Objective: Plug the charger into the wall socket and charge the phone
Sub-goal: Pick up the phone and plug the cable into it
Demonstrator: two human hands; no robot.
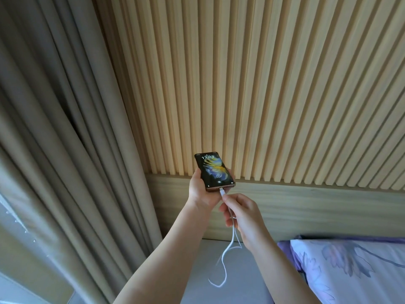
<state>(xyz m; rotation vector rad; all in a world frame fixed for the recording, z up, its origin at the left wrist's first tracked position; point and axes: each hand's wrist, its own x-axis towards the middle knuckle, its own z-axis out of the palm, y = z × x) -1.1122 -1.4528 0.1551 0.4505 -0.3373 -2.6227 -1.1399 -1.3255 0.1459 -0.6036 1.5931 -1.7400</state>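
Observation:
My left hand (200,189) holds a dark phone (213,171) from below, screen up and lit, showing 17:03. A white charging cable (228,249) has its connector seated at the phone's bottom edge. My right hand (243,213) pinches the cable just behind the connector. The cable hangs down from that hand and loops over a grey surface. No wall socket or charger plug is in view.
A slatted wooden wall panel (263,95) with a plain wooden base board (317,209) fills the background. Beige curtains (65,128) hang at the left. A floral purple pillow (355,266) lies at the lower right on the grey surface (197,281).

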